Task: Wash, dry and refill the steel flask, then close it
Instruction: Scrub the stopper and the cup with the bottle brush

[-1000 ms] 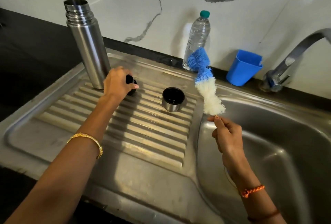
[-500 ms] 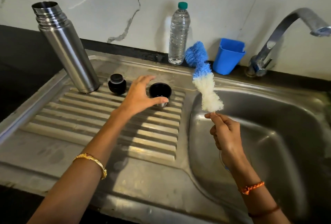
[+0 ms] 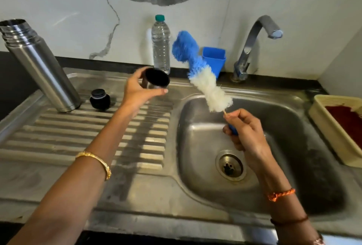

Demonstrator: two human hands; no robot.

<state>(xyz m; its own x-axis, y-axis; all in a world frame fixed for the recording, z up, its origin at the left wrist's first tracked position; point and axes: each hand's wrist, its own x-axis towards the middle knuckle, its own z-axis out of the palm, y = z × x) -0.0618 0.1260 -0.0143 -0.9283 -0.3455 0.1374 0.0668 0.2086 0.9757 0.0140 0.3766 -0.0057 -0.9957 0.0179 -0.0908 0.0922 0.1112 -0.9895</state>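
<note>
Cup and brush are the pair we bring together: the cup, mouth toward us, sits left of the brush and level with its white bristles. Our left hand curls around the cup wall. Our right hand grips the brush handle, bristles slanting up-left. Further left of the brush, the flask stands open beside its stopper.

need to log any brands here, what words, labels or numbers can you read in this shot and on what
None can be read.
steel flask: bare metal, no mark shows.
water bottle: clear, no label shows.
blue holder: plain.
cup in the left hand and brush in the right hand: no print.
</note>
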